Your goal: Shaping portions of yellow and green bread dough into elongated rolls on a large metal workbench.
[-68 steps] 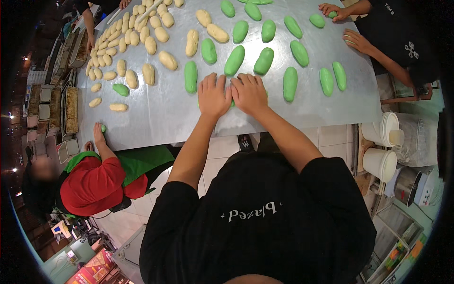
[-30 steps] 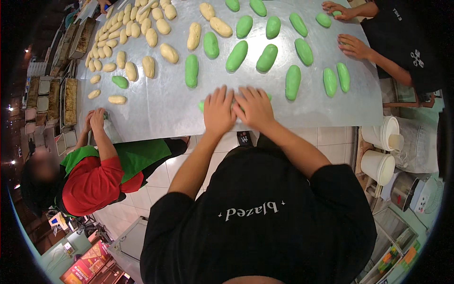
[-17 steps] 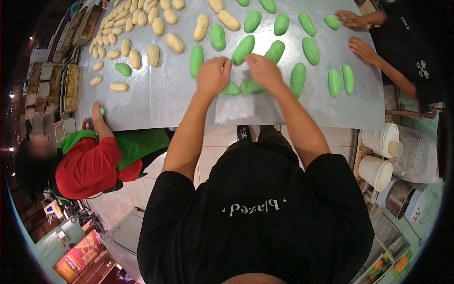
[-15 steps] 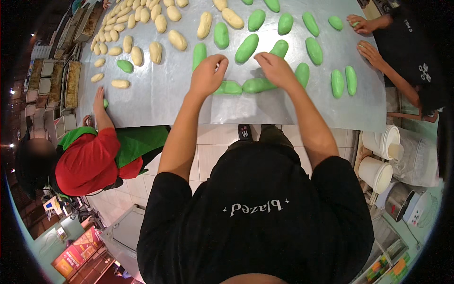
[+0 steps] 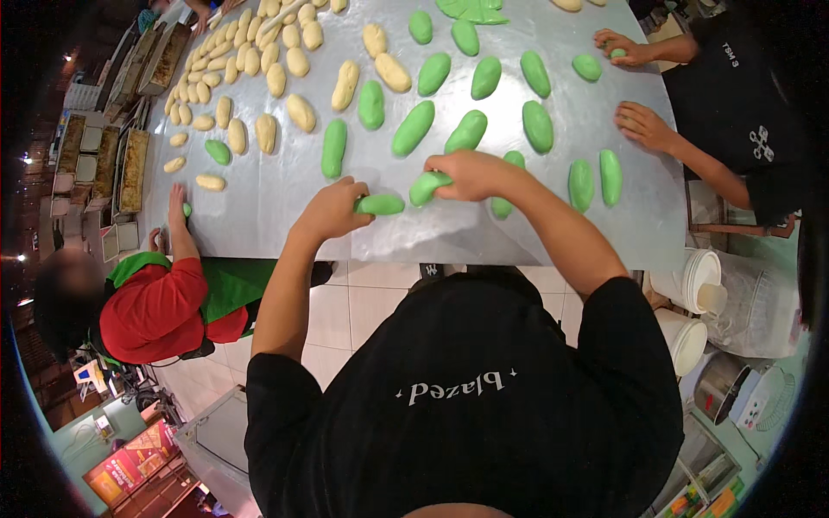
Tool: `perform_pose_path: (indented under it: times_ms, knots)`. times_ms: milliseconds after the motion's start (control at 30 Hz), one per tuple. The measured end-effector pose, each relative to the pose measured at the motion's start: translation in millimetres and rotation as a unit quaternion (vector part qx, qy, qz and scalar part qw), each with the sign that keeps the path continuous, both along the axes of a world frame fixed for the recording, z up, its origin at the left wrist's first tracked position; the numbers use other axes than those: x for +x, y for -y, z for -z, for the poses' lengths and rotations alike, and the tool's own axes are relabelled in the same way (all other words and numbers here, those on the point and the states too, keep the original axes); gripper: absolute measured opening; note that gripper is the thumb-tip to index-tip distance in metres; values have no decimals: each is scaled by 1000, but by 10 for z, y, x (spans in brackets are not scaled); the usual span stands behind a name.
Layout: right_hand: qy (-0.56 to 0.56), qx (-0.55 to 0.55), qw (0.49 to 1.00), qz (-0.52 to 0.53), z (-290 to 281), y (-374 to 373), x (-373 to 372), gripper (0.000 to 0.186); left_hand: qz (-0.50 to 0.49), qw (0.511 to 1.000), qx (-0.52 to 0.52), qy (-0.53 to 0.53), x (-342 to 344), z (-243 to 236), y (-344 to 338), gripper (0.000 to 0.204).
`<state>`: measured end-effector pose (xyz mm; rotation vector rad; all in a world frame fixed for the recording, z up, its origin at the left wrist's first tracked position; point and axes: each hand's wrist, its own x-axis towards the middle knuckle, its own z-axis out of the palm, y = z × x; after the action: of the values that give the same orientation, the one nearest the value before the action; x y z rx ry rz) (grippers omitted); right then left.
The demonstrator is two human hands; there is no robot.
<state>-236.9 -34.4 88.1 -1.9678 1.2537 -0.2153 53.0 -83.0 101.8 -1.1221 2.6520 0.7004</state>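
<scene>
My left hand is closed around the outer end of a short green dough roll near the table's front edge. Just right of it, my right hand grips a second green dough roll, which sits at a tilt with its upper part under my fingers. A small gap parts the two pieces. Beyond my hands lie several other green dough rolls, one right behind my right hand and a long one behind my left. Another green roll is partly hidden by my right forearm.
Many cream dough rolls cover the metal table's far left. A flattened green dough sheet lies at the far edge. One co-worker in red works at left, another in black at right. White buckets stand at lower right.
My hands have come down and closed on the two green dough rolls, which lay almost end to end before and are now apart. The head view has shifted, bringing the far dough sheet into sight.
</scene>
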Motion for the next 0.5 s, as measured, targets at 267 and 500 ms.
perform_pose_path:
  times_ms: [267,500]
  knots:
    - [63,-414,875,244,-1343,453,-1079,33,-50,986,33,157,-427,-452,63,35]
    - [-310,-216,837,395,157,-171,-1784,41,39,989,59,132,-1200,-727,451,45]
